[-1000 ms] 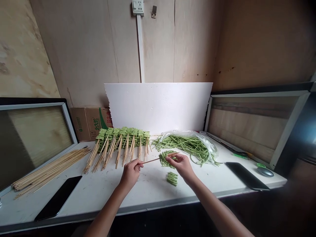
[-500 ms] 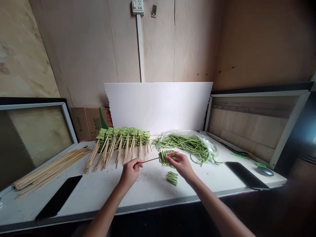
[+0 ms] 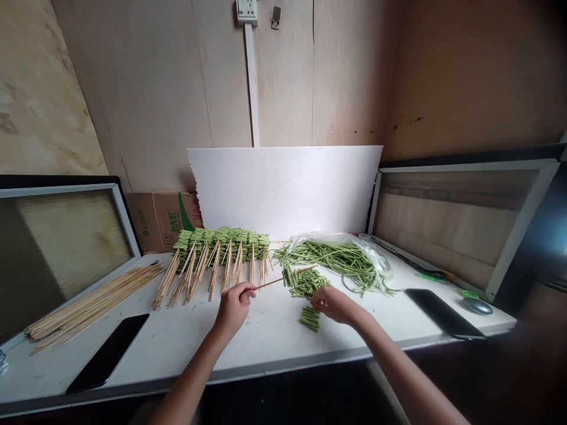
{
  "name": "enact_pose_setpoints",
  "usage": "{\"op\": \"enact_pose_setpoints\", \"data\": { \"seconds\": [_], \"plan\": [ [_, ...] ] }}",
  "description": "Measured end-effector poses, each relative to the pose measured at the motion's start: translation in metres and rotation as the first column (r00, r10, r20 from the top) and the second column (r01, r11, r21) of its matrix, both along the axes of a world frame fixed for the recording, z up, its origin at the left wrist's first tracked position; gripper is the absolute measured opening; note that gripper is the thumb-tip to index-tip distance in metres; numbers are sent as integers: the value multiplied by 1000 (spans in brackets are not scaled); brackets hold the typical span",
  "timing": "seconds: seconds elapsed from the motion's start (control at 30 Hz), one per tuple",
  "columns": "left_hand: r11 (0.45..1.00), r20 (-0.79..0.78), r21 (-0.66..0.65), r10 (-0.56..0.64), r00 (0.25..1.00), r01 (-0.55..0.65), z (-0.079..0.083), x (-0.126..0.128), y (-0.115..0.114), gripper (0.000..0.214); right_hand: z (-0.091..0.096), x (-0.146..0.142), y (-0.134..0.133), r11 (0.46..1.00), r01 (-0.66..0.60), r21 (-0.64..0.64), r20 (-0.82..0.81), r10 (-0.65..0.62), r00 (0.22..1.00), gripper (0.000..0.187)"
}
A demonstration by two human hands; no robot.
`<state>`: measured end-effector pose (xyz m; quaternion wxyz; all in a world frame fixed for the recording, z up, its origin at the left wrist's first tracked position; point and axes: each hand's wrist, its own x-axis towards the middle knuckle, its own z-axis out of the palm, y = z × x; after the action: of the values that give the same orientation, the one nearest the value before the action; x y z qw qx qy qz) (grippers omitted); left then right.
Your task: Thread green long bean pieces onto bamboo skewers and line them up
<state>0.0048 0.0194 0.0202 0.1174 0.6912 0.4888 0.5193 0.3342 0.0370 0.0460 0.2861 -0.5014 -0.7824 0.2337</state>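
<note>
My left hand (image 3: 234, 308) is closed around the blunt end of a bamboo skewer (image 3: 269, 284), which points right and slightly up. Threaded partway along it are a few short green bean pieces (image 3: 289, 276). Under the skewer's tip lies a loose pile of cut bean pieces (image 3: 310, 284). My right hand (image 3: 335, 303) is lowered beside that pile, fingers pinched together at the upper edge of a neat row of bean pieces (image 3: 309, 320). Whatever sits between those fingertips is too small to make out.
Stacked bean skewers (image 3: 221, 245) line the back left, sticks toward me. Bare skewers (image 3: 95, 301) and a black phone (image 3: 108, 353) lie left. Long uncut beans (image 3: 332, 258) spill from a clear plastic bag (image 3: 381, 265). Another phone (image 3: 444, 314) and a mouse (image 3: 476, 306) lie right.
My right hand has let go of the bean pieces on the skewer and moved down and right to the row on the table. My left hand keeps its hold.
</note>
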Motion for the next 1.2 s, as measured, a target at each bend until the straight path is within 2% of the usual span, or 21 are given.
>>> {"op": "enact_pose_setpoints", "data": {
  "seconds": [0.13, 0.27, 0.4, 0.53, 0.7, 0.83, 0.93, 1.07, 1.13, 1.2],
  "plan": [
    [1000, -10, -7, -8, 1000, 8, 0, 0, 0, 27, -6, -6, -1, 1000, -29, 4, 98, 28, 995, 19],
    [1000, -24, -1, -5, 1000, 5, 3, 0, -1, 26, -8, -6, 0, 1000, 3, 24, 36, -4, 999, 16],
    [1000, -35, 11, -5, 999, 5, 6, 0, -3, 24, -9, -5, 2, 1000, -6, -29, 3, 6, 1000, 10],
    [1000, -34, 6, -8, 999, 8, 5, 0, -3, 24, -10, -4, 4, 998, 1, -56, -50, -4, 999, 14],
    [1000, -31, -6, -10, 999, 10, 4, 0, -2, 23, 2, 2, 7, 1000, -13, 26, -94, 15, 995, 7],
    [1000, -7, 1, -20, 1000, 20, 5, -1, -1, 23, 22, 10, 7, 996, -29, 89, -186, 46, 982, 18],
    [1000, 11, 2, -29, 1000, 29, 6, -2, -2, 22, 34, 11, 5, 999, -33, 38, -386, 45, 921, 35],
    [999, 8, -1, -37, 999, 37, 9, -2, -3, 22, 42, 7, 0, 998, -2, -57, -671, -37, 741, 58],
    [999, 5, -6, -39, 999, 39, 10, -1, -4, 22, 43, 5, -1, 996, 7, -91, -743, -73, 665, 60],
    [999, 2, -7, -37, 999, 37, 11, -1, -5, 22, 44, 3, -2, 992, -32, -121, -777, -75, 625, 53]
  ]
}}
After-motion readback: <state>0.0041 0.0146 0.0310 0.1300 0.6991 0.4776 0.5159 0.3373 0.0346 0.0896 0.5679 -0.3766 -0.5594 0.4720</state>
